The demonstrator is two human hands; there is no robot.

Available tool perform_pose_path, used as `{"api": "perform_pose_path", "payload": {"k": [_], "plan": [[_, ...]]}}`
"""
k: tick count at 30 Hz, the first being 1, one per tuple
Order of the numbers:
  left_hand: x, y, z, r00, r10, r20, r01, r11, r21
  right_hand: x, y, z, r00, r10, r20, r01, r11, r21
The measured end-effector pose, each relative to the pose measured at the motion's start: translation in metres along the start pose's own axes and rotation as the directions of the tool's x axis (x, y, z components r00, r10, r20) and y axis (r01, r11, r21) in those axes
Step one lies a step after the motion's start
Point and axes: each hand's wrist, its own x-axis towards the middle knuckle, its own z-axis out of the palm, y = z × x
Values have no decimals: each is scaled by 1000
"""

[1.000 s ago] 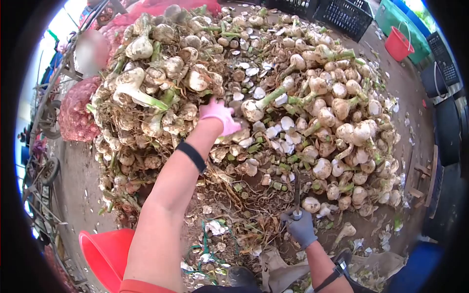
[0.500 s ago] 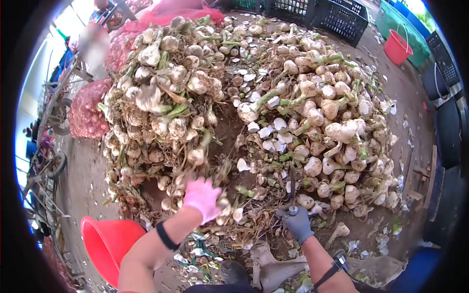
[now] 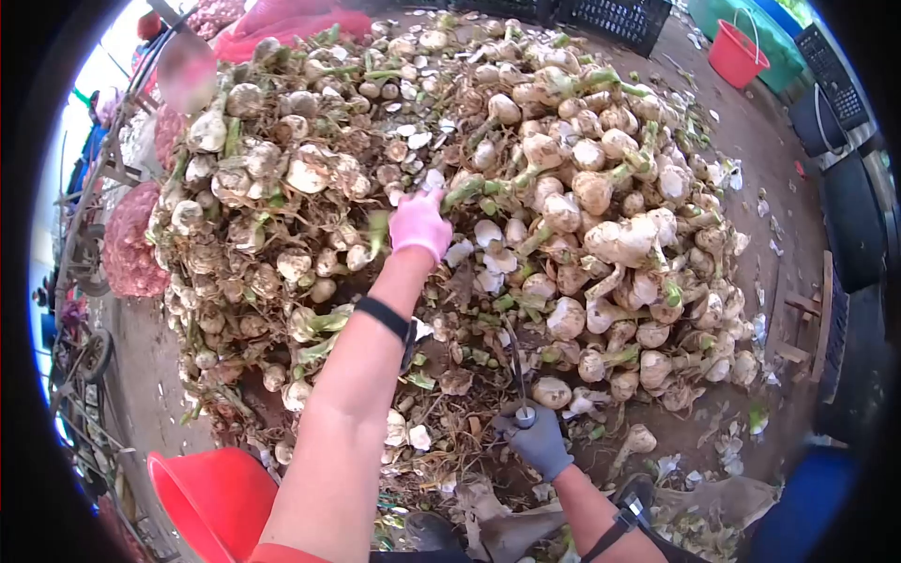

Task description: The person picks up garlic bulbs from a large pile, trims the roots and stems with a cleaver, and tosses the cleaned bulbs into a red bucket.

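My left hand [image 3: 419,228], in a pink glove, reaches over the gap between two heaps of garlic. Its fingertips point down beside a white piece [image 3: 434,180] and a green garlic stalk [image 3: 463,193]; the undersides of the fingers are hidden. Lower down, my right hand [image 3: 537,443] wears a grey glove and is closed around a knife with a long, thin blade [image 3: 515,361] pointing away from me. Dirty, long-stalked garlic bulbs make up the left heap [image 3: 258,202]. More bulbs, many paler, fill the right heap [image 3: 601,239]. Cut stalk bits and white pieces [image 3: 496,267] lie between them.
A red bucket [image 3: 211,497] leans at the lower left. Filled red net sacks [image 3: 136,242] and a cart [image 3: 70,375] stand along the left. Black crates [image 3: 615,23] and another red bucket [image 3: 739,54] are at the back; dark tubs [image 3: 854,225] line the right.
My left hand has moved from the near edge of the left heap forward and rightward to the gap. My right hand keeps the knife, with little movement. The view has shifted slightly.
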Motion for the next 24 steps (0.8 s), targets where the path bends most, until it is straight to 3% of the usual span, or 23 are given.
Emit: {"api": "perform_pose_path", "payload": {"k": [2, 4, 6, 8, 10, 11, 14, 15, 16, 17, 18, 19, 22, 24], "plan": [[-33, -10, 6, 992, 51, 117, -38, 994, -105, 2, -2, 3, 1000, 13, 8, -14, 1000, 24], [-80, -27, 9, 926, 13, 378, 118, 939, -322, 3, 3, 7, 1000, 6, 17, -7, 1000, 24], [-136, -28, -14, 869, 3, 495, 186, 925, -332, 4, 11, 8, 999, -1, 43, 1, 1000, 5], [-189, -48, -10, 896, 114, 429, 218, 729, -648, 6, 10, 9, 996, -68, 64, 67, 998, 23], [-236, -59, -12, 961, 127, 246, 90, 695, -713, 3, -8, 10, 990, -89, 106, 85, 995, 44], [-252, -67, -16, 975, 121, 188, 17, 798, -603, -1, -21, 13, 986, -107, 126, 115, 992, -60], [-281, -58, -67, 978, 9, 208, 80, 907, -412, -27, -89, 25, 958, -194, 213, 239, 948, -211], [-289, -56, -80, 989, 26, 145, 15, 961, -275, -34, -100, 30, 907, -315, 279, 390, 878, -277], [-297, -60, -81, 990, 17, 139, 22, 961, -276, -37, -106, 34, 835, -424, 351, 534, 780, -327], [-303, -65, -80, 994, 97, 59, -78, 960, -268, -39, -109, 38, 801, -459, 385, 583, 745, -324], [-308, -67, -81, 983, 180, -22, -180, 951, -250, -42, -115, 41, 797, -461, 390, 588, 741, -324], [-313, -66, -84, 984, 175, -28, -176, 952, -249, -45, -122, 43, 771, -465, 436, 621, 702, -349], [-325, -54, -99, 920, 274, -280, -314, 943, -109, -51, -121, 49, 737, -464, 491, 664, 631, -401], [-332, -61, -100, 940, 261, -218, -282, 957, -73, -40, -101, 45, 745, -497, 445, 655, 671, -347]]}}
